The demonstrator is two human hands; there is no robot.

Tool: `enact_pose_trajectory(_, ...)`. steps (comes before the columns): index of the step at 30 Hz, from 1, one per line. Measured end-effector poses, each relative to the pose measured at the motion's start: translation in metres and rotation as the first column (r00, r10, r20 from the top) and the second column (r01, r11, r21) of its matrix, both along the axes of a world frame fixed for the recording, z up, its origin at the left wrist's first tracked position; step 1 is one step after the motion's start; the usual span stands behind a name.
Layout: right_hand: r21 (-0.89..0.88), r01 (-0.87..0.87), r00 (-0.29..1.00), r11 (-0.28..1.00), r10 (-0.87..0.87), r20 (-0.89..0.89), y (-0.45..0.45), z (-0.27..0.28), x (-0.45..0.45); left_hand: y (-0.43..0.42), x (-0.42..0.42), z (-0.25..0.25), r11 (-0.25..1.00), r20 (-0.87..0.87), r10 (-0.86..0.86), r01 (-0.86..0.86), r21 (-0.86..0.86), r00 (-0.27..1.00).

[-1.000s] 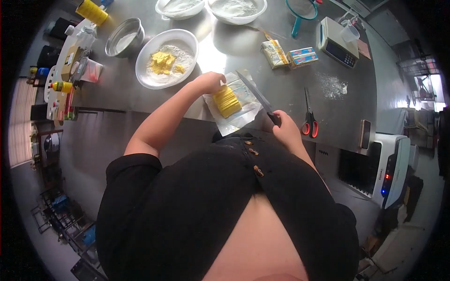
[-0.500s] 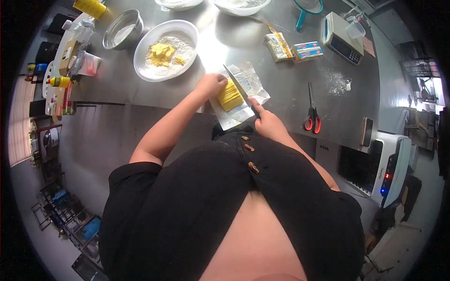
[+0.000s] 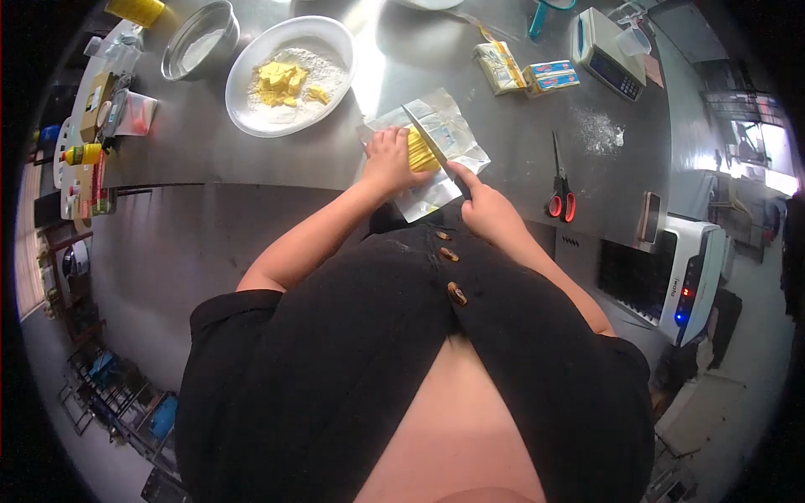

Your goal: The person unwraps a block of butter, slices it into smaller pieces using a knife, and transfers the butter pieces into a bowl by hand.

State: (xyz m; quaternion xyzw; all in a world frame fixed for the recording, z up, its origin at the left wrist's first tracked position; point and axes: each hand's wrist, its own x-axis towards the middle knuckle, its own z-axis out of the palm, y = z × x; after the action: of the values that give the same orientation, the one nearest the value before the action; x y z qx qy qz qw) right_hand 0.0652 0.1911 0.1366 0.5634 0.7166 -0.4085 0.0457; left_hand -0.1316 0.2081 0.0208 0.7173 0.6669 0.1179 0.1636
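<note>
My right hand (image 3: 488, 210) is closed round the handle of a knife (image 3: 428, 137), its index finger stretched along the top. The blade lies over the right side of a yellow block of butter (image 3: 423, 152), cut into thin slices. My left hand (image 3: 389, 163) grips the butter's left side, fingers at the far end and thumb at the near end. Beneath the butter is its opened wrapper (image 3: 464, 138), spread near the table's front edge. To the far left stands a white bowl (image 3: 236, 105) holding flour and chunks of butter.
A metal bowl (image 3: 174, 60) is beyond the white one. Two wrapped packs, a yellow-white one (image 3: 501, 69) and a blue-red one (image 3: 552, 77), lie at the back right. Scissors (image 3: 560, 189), a scale (image 3: 599, 50), a phone (image 3: 649, 216) and spilled flour (image 3: 599, 132) are on the right.
My left hand has shifted from pinching the butter's far left corner to spanning its left side with fingers and thumb. The knife stays at the butter's right side. The whole view has shifted slightly.
</note>
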Motion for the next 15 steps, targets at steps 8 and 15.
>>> enact_pose_trajectory(8, -0.082, -0.05, 0.99, 0.995, 0.061, 0.13, 0.013, 0.017, -0.011, -0.002, -0.001, -0.006, 0.999, 0.04, -0.029, 0.028, 0.034, 0.999)
enact_pose_trajectory(15, -0.177, -0.007, 0.988, 0.984, 0.034, 0.15, 0.023, 0.002, -0.016, -0.002, -0.002, -0.007, 0.999, 0.059, -0.028, 0.026, 0.034, 0.998)
